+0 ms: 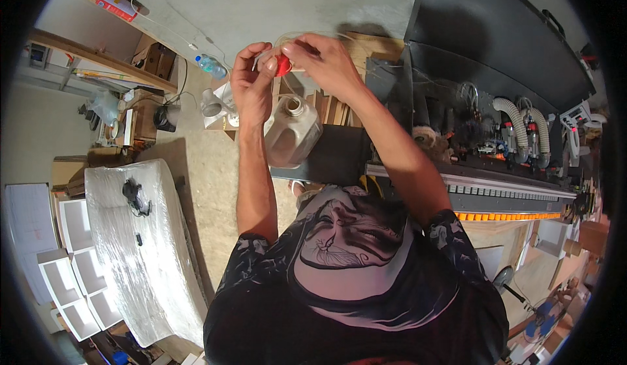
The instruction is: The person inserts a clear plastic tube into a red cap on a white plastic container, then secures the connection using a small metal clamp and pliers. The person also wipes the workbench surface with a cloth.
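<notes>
Both my hands are raised close together over a translucent plastic jug (297,137), whose mouth is uncovered. A round red cap (283,66) sits between them. My left hand (253,81) is closed, with its thumb and fingers pinching the cap's left side and a whitish strip or tube end. On the other side my right hand (321,61) has its thumb and forefinger against the cap's upper edge. Thin clear tubing (346,36) loops behind the right hand, and a strand runs down near the jug's mouth. The fingers partly hide the cap.
To the right stands a black machine (450,58) with a raised lid, ribbed hoses (511,120) and an orange-edged rail. A plastic bottle (210,66) and a white cup-like part (212,105) are left of the jug. Further left lies a large plastic-wrapped block (140,247).
</notes>
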Motion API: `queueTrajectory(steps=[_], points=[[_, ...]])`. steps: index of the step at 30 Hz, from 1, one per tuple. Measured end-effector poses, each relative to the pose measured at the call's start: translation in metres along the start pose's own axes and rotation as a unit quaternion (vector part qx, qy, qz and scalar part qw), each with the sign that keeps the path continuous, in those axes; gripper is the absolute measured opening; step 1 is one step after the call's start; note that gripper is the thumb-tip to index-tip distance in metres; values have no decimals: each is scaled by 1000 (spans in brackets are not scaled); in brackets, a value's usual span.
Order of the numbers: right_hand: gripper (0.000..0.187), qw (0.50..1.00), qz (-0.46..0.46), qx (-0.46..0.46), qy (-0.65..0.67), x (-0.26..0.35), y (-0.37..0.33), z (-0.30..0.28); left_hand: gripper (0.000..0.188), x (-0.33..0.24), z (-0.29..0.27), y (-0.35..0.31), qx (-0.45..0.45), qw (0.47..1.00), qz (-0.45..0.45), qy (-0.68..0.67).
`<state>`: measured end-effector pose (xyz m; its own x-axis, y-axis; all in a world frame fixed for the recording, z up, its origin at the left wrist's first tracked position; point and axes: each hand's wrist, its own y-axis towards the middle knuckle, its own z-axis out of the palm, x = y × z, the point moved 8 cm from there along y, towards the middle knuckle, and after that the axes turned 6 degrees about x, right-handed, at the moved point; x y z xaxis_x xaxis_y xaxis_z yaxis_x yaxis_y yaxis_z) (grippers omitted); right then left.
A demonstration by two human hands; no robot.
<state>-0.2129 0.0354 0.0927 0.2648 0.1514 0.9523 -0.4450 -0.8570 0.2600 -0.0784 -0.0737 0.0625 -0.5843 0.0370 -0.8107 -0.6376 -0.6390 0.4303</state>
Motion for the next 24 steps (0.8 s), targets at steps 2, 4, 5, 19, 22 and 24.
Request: queueTrajectory(steps=[2,4,5,19,22,24], points=[[38,998,9,-26,-56,8,11,-1,42,-5,4,2,3,1000,4,1],[40,998,16,-32,-43,5,17,-1,42,-6,9,3,17,1000,12,-4],[41,999,20,-35,-36,5,18,-1,42,-4,12,3,30,999,16,-9],[39,993,62,25,-96,7,5,3,48,15,3,-36,19,995,-51,88],[36,993,89,50,-56,-42,4,16,43,24,-5,-53,19,982,-116,147],[36,992,113,64,-2,-69,2,26,39,30,-19,-61,25,958,-187,216]])
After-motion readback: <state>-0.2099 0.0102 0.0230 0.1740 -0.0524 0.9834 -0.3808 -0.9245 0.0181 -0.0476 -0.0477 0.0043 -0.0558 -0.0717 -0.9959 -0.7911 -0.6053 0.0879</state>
